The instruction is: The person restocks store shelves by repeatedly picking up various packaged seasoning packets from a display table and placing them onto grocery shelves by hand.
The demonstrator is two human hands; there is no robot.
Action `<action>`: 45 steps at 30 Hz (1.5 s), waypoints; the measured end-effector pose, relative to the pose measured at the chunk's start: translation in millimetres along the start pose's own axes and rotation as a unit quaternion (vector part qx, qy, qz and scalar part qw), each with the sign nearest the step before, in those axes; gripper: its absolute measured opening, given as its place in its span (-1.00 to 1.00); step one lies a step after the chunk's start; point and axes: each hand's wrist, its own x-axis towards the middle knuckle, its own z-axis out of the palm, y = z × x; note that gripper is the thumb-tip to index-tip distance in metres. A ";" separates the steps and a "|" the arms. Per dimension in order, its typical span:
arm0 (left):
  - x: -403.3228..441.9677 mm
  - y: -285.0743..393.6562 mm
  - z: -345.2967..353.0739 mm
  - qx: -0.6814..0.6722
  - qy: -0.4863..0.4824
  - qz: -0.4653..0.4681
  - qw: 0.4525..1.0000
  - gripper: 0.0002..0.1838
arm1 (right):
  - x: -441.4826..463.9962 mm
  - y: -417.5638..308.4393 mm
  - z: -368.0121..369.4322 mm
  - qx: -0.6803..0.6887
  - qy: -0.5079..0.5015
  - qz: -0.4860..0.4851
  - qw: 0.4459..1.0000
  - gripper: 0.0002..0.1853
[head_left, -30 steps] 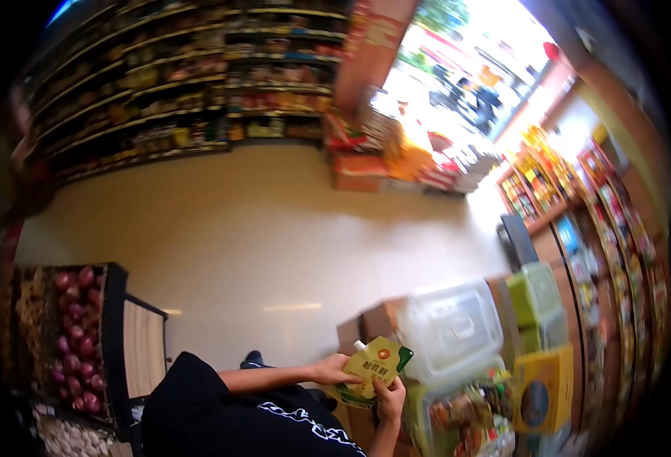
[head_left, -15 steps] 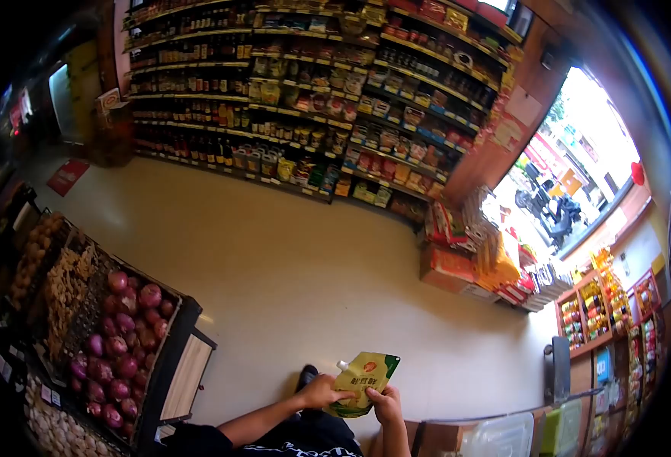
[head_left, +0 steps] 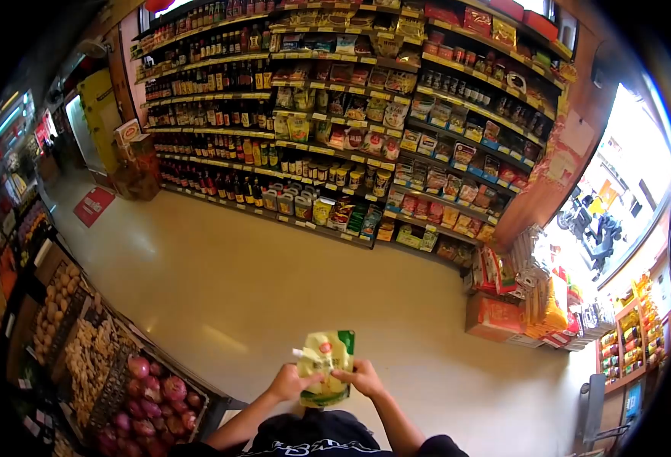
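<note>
A yellow-green spouted pouch (head_left: 328,358) is held up in front of my body, its white spout cap (head_left: 298,353) pointing left. My left hand (head_left: 293,381) grips the pouch's left side, thumb across the front. On the right side, my right hand (head_left: 360,378) pinches it, with its thumb also on the front. The fingers behind the pouch are hidden. Printing on the pouch is too blurred to read.
Long shelves (head_left: 335,114) of bottles, jars and packets line the far wall. Red onions (head_left: 152,407), ginger (head_left: 91,350) and potatoes (head_left: 57,305) fill a stand at lower left. Stacked boxes (head_left: 495,316) stand by the right-hand doorway. A red mat (head_left: 94,207) lies on the floor.
The view has swung up and to the right, bringing the shelves nearer. Both hands still hold the pouch, which has turned more upright and now sits further left in view.
</note>
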 end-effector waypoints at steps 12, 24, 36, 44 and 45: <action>245.3 -14.4 -141.8 -0.248 0.133 -0.044 0.959 -0.75 | 315.7 -92.6 -29.4 -0.083 -0.065 -0.043 0.994 -0.66; 609.3 44.2 -236.6 -0.163 -0.059 -0.087 0.981 -0.71 | 568.5 -204.0 -157.4 0.190 0.131 -0.020 0.973 -0.77; 891.2 58.5 -264.4 -0.144 0.045 -0.065 0.986 -0.72 | 824.7 -261.2 -295.5 0.120 0.157 -0.046 0.979 -0.80; 1009.8 70.7 -314.7 -0.102 0.128 -0.038 0.986 -0.69 | 970.7 -320.9 -341.7 0.004 0.080 -0.108 0.991 -0.76; 1018.0 77.3 -319.6 -0.137 0.139 -0.038 0.980 -0.70 | 981.8 -330.1 -341.4 -0.004 0.076 -0.104 0.992 -0.76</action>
